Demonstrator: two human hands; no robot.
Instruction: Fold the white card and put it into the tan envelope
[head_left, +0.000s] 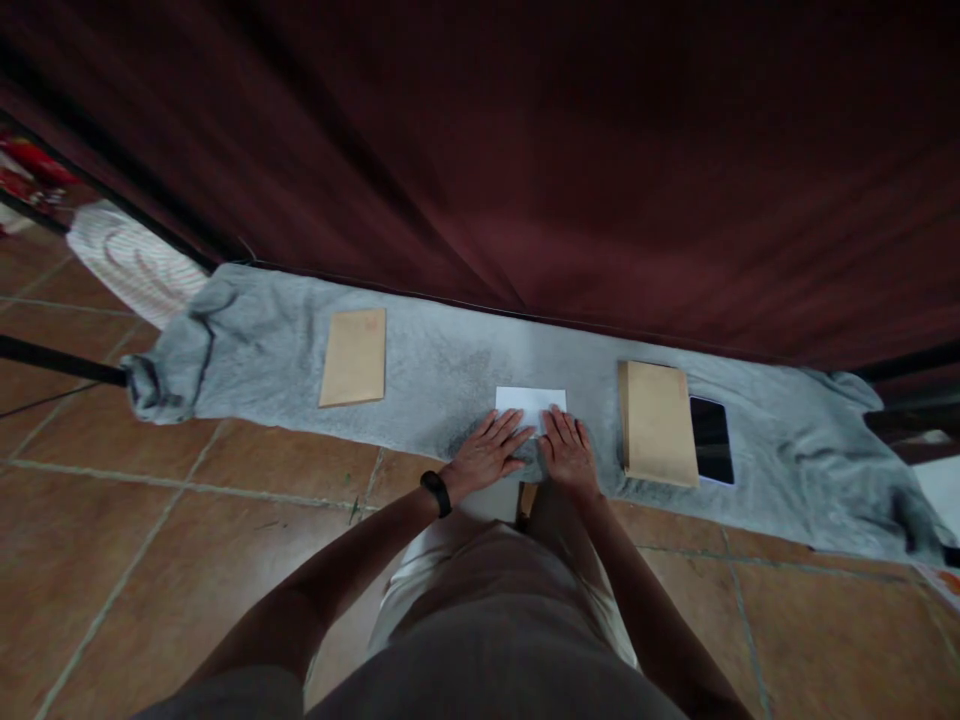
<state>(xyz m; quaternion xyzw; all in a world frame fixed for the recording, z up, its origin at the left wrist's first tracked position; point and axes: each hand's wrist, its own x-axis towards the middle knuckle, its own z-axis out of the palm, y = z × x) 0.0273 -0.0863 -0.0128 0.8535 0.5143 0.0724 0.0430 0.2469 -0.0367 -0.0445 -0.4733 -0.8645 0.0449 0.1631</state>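
Observation:
A white sheet of paper [531,397] lies on the grey cloth in front of me, its near part covered by my hands. My left hand [487,450] rests on the sheet's left side, palm down with the fingers stretched out; a black band circles that wrist. On the right side of the paper, my right hand [568,448] lies flat too, fingers extended. Neither hand grips anything. To the right sits a stack of brown envelopes [660,422], and farther off to the left are more brown envelopes [355,357] with a faint reddish mark.
Grey cloth [442,345] covers the long, narrow surface. A phone [711,438] lies against the right envelope stack. Behind the surface hangs a dark red curtain [480,200]. Striped fabric [142,258] is at the far left, above a tiled floor [195,560].

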